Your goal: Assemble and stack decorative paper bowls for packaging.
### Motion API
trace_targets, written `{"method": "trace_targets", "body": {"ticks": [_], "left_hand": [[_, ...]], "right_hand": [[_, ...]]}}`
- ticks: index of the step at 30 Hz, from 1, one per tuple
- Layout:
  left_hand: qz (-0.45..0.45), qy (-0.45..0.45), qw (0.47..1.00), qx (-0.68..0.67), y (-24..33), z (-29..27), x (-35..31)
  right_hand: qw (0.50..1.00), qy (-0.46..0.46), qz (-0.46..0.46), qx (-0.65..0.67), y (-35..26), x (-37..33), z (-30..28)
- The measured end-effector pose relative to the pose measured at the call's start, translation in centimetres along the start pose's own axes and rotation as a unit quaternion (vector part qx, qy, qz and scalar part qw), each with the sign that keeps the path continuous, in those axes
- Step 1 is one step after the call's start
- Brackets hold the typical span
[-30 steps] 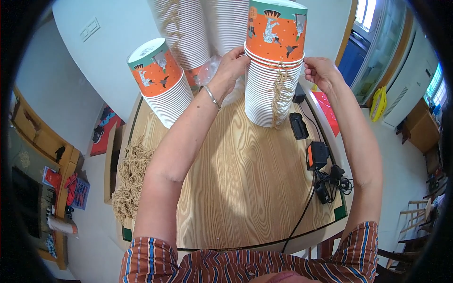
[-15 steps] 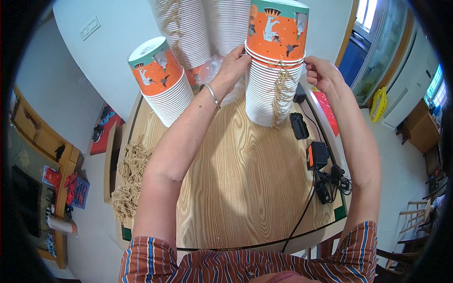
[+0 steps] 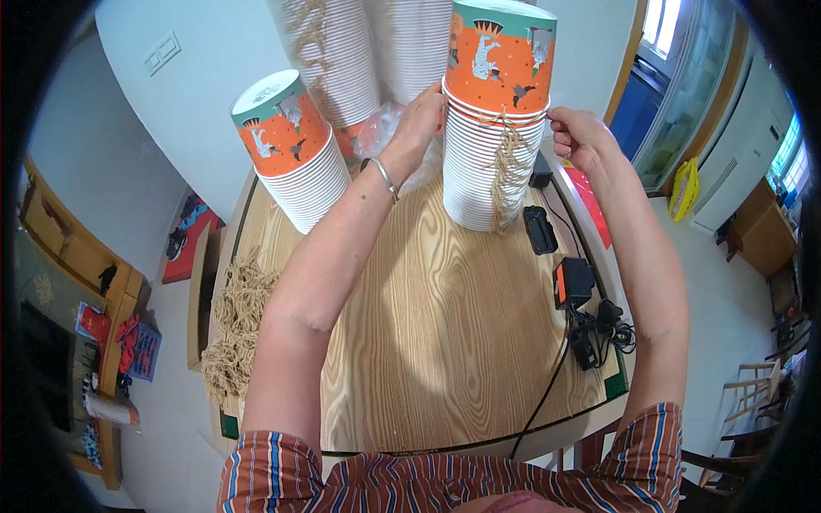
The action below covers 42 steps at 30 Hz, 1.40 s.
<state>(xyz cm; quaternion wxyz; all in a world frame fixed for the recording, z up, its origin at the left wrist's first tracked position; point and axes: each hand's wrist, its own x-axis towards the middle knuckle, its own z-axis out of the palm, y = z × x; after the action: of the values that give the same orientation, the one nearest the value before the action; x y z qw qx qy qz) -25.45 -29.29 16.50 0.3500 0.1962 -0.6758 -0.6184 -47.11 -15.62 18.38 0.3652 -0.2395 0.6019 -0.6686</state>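
A tall stack of upside-down paper buckets (image 3: 490, 175) stands at the far side of the table. Its top bucket (image 3: 500, 64) is orange and green with printed animals; below it show white rims. Twisted twine handles (image 3: 506, 162) hang in a row down the front. My left hand (image 3: 421, 121) grips the stack's left side at rim height, its fingertips partly hidden behind it. On the right side, my right hand (image 3: 581, 138) is closed in a pinch at the rim; what the fingertips hold is too small to make out.
A shorter bucket stack (image 3: 295, 158) leans at the left, with taller wrapped stacks (image 3: 342, 64) behind. A heap of twine handles (image 3: 239, 329) lies along the left edge. A black adapter with cables (image 3: 577, 282) and a black tray-like piece (image 3: 540, 229) sit at the right.
The top bucket has shifted slightly left and down. My left hand has slid a little left, its thumb less visible at the rim. My right fingertips moved slightly left with it.
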Motion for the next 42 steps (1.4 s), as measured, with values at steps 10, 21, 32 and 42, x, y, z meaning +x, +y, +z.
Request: {"method": "trace_targets", "body": {"ticks": [10, 21, 32, 42], "left_hand": [[0.078, 0.029, 0.992, 0.093, -0.6, 0.9, 0.3], [0.085, 0.086, 0.987, 0.102, -2.0, 0.3, 1.1], [0.237, 0.102, 0.948, 0.185, -3.1, -0.5, 1.2], [0.350, 0.142, 0.864, 0.332, -3.1, -0.4, 0.1]], "right_hand": [[1.000, -0.015, 0.021, -0.016, -0.5, 0.4, -0.6], [0.996, -0.051, 0.031, -0.062, -1.1, 0.1, -0.1], [0.977, 0.017, -0.175, -0.124, 0.9, -0.9, 1.0], [0.728, 0.149, -0.548, -0.385, 4.1, -1.2, 1.4]]}}
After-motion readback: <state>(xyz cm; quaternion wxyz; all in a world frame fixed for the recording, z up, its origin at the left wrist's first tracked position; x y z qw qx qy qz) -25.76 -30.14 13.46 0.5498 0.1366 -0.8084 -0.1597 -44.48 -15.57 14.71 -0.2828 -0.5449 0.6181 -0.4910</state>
